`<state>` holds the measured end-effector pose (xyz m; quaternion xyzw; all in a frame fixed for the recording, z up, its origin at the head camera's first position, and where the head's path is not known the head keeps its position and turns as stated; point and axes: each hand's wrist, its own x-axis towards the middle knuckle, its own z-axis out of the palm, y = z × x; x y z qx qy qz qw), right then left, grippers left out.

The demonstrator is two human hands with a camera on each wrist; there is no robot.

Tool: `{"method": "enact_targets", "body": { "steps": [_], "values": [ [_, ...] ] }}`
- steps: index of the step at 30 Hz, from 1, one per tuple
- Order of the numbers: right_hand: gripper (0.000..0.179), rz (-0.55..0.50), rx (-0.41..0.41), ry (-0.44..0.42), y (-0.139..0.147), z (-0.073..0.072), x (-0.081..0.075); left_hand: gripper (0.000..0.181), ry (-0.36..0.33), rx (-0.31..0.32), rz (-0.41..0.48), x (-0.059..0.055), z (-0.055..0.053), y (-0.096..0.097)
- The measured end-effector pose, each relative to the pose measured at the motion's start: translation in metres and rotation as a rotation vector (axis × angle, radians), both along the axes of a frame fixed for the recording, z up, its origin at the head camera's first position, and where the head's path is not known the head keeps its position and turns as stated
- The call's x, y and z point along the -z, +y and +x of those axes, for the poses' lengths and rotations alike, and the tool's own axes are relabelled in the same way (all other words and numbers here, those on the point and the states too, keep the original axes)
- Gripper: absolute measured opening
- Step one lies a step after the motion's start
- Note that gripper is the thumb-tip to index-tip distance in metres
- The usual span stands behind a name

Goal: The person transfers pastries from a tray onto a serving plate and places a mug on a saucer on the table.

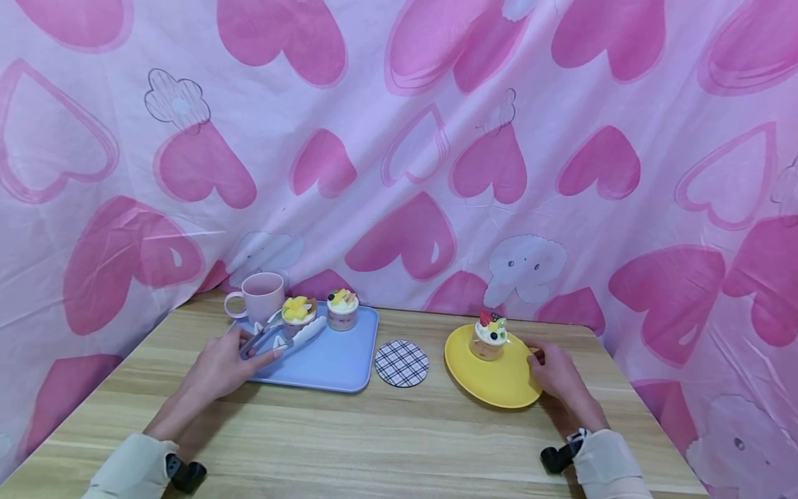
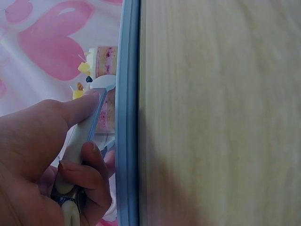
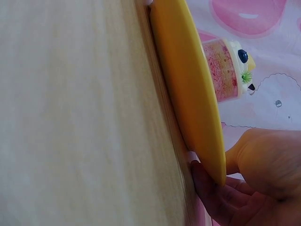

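My left hand (image 1: 221, 366) holds a pair of tongs (image 2: 79, 143) with pale tips over the blue tray (image 1: 337, 372). The tong arms are spread, one on each side of a dessert cup (image 1: 299, 312) topped with yellow fruit pieces. Just right of it on the tray stands a second dessert cup (image 1: 342, 316). My right hand (image 1: 557, 371) pinches the right rim of a yellow plate (image 1: 499, 381), thumb above and fingers below. On that plate, toward its back left, stands a dessert cup (image 1: 488, 339) with a strawberry and cream on top.
A pink mug (image 1: 262, 296) stands at the tray's back left corner, close behind the tongs. Between tray and plate lies a round checkered coaster (image 1: 402, 363). All this is on a wooden table (image 1: 386, 443), with a heart-patterned pink cloth (image 1: 405, 159) hanging behind.
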<state>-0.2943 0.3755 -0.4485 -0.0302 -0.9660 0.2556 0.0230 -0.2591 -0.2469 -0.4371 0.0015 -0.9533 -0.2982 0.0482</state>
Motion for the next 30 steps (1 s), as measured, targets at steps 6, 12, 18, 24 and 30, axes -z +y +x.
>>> {"method": "enact_targets", "body": {
  "steps": [6,12,18,24,30],
  "values": [
    [0.044,-0.006,0.005,-0.013,0.0001,-0.0001,-0.0004,0.077,0.020,0.004,-0.009,-0.0003,0.0014,0.0019],
    [0.044,-0.004,0.002,-0.012,0.0009,0.0000,0.0001,0.076,0.026,0.008,-0.007,-0.0003,0.0033,0.0027],
    [0.043,-0.001,0.000,-0.004,0.0003,0.0005,0.0004,0.080,0.032,0.000,-0.015,-0.0001,0.0032,0.0033],
    [0.044,-0.006,0.004,-0.010,0.0002,0.0005,0.0004,0.089,0.040,0.003,-0.016,-0.0036,0.0032,0.0037],
    [0.043,-0.006,0.006,-0.011,0.0007,-0.0003,0.0006,0.092,0.067,0.000,-0.018,-0.0064,0.0034,0.0066]
  ]
}}
